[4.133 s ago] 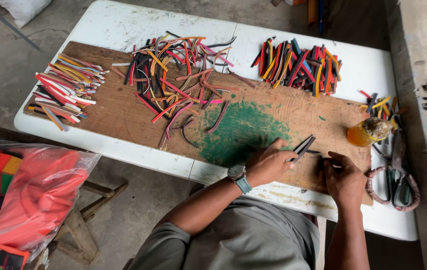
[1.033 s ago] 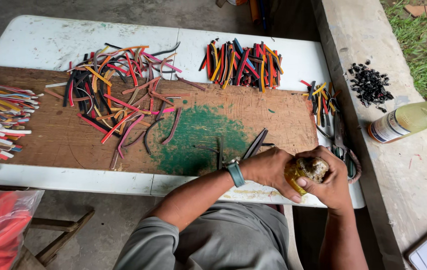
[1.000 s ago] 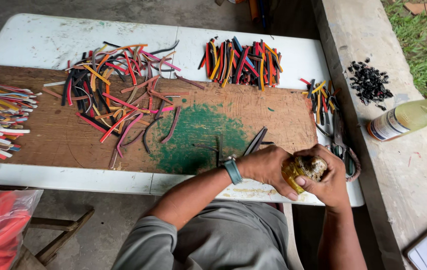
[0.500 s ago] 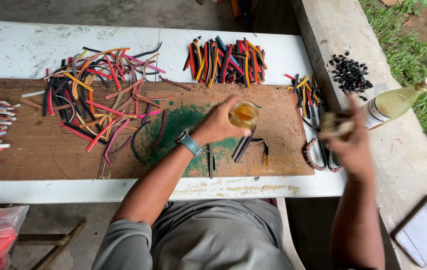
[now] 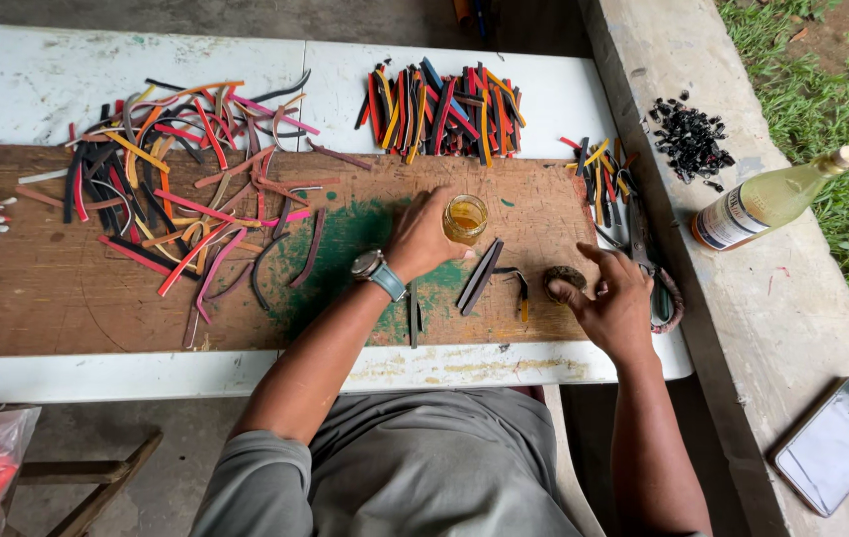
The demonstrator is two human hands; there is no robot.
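A person sits at a white desk [image 5: 146,70] covered by a brown wooden board [image 5: 47,298] with a green paint patch [image 5: 345,249] in its middle. The left hand [image 5: 423,239], a watch [image 5: 377,271] on its wrist, holds a small glass jar of yellow liquid [image 5: 465,218] on the board; the jar stands upright with its open mouth facing up, and the fingers wrap closed around its left side. The right hand [image 5: 615,303] rests on the board to the right, its fingers loosely curled and touching a small round dark lid [image 5: 564,278], which lies flat at the fingertips. Between the two hands lie dark rubber strips [image 5: 481,275], their long axis running diagonally from lower left to upper right. Loose coloured strips [image 5: 176,179] are scattered across the left of the board, and a tidier bundle [image 5: 439,104] lies at the far edge. On the concrete ledge [image 5: 743,298] to the right are a bottle of pale liquid [image 5: 767,199] lying tilted, a pile of black bits [image 5: 691,134] and a phone [image 5: 835,447]
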